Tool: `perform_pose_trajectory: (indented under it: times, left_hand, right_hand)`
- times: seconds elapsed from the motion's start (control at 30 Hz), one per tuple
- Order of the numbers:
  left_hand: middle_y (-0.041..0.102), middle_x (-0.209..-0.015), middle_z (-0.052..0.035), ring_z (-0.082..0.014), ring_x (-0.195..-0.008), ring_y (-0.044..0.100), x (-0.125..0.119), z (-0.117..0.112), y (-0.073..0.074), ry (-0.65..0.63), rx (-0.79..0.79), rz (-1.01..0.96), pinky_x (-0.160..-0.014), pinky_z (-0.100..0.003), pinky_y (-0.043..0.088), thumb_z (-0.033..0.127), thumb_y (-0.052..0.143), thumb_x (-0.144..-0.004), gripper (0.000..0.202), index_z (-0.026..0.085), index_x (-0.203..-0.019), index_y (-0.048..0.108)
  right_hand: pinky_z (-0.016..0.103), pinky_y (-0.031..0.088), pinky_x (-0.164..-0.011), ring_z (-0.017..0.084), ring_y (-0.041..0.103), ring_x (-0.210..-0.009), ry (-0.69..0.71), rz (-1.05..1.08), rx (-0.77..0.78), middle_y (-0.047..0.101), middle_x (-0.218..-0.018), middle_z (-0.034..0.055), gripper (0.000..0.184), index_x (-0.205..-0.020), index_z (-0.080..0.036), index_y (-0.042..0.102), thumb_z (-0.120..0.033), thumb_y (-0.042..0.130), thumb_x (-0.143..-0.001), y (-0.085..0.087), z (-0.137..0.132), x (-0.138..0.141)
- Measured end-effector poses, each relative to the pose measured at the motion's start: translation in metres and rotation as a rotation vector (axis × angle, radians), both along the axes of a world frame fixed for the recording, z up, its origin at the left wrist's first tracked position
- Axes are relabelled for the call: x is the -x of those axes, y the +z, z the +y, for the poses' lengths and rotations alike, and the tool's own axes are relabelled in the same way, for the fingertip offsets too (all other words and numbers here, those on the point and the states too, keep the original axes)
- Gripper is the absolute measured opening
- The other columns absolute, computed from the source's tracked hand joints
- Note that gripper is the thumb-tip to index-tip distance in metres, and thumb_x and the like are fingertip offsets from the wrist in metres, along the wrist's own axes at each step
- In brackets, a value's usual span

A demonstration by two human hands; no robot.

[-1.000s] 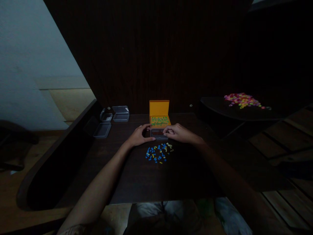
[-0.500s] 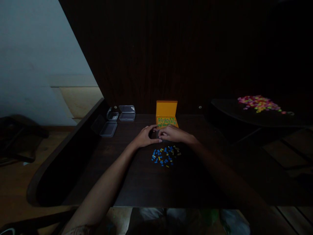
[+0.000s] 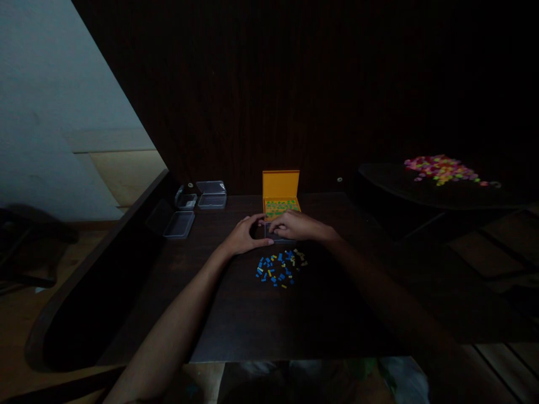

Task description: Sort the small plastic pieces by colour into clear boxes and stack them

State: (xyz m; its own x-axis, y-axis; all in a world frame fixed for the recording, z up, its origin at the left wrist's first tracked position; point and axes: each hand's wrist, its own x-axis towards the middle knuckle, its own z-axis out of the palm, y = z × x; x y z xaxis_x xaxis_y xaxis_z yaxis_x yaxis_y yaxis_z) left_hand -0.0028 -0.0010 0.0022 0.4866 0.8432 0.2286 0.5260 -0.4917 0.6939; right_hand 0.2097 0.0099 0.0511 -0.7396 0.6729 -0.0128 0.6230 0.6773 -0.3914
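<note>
Item one: left hand [image 3: 244,235], at the centre of the frame, thumb at the front and fingers at the back, grasping the left end of a small tray [image 3: 284,242]. Item two: right hand [image 3: 297,225], just right of it, fingers curled and pointing down over the tray; whether they pinch anything we cannot tell, since the knuckles cover the tips.

Handling notes: the step, as we judge it, is fine fingertip work inside the tray. We would hold the left end firmly against the counter [image 3: 236,314], press lightly, and lift the right wrist a little to let light and sight in. We would also keep the left thumb low on the front rim, so that it does not tip the tray.

Position: the tray lies mid-frame between our two hands, its left end inside the left hand's curve, much of the rest beneath the right. Blue and yellow pieces [image 3: 280,257] lie scattered just below it in the frame; an open yellow box [image 3: 281,184] stands just above.
</note>
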Motion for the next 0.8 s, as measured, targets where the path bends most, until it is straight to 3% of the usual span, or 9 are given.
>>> perform_pose_trajectory:
  times: [0.3,0.53,0.8]
  left_hand:
    - [0.064,-0.119,-0.0092,-0.0269,-0.109,0.060,0.0007,-0.0002,-0.0016,-0.008,0.000,-0.032,-0.097,-0.042,0.047,0.048,0.080,-0.065,0.078,0.020,-0.132,0.050]
    - [0.064,-0.115,-0.0084,-0.0260,-0.106,0.060,0.0006,0.0002,-0.0005,-0.005,-0.005,-0.009,-0.095,-0.041,0.048,0.050,0.080,-0.065,0.079,0.020,-0.132,0.050]
    - [0.064,-0.115,-0.0085,-0.0263,-0.106,0.060,0.0005,-0.0001,0.0013,-0.002,0.004,-0.003,-0.095,-0.042,0.047,0.051,0.079,-0.065,0.078,0.020,-0.132,0.051]
  right_hand:
    - [0.023,0.039,-0.063,0.014,0.064,-0.072,0.080,-0.007,-0.016,0.076,-0.087,0.0025,0.030,-0.097,-0.022,0.077,-0.010,0.055,-0.081,-0.0050,-0.0009,-0.0004]
    - [0.024,0.043,-0.069,0.016,0.065,-0.079,0.064,0.002,-0.021,0.075,-0.092,0.0035,0.029,-0.097,-0.020,0.076,-0.010,0.055,-0.080,-0.0049,-0.0024,0.0039]
    - [0.023,0.041,-0.063,0.015,0.062,-0.070,0.025,-0.025,-0.017,0.074,-0.087,0.0049,0.029,-0.102,-0.018,0.074,-0.011,0.055,-0.081,0.0020,-0.0067,0.0070]
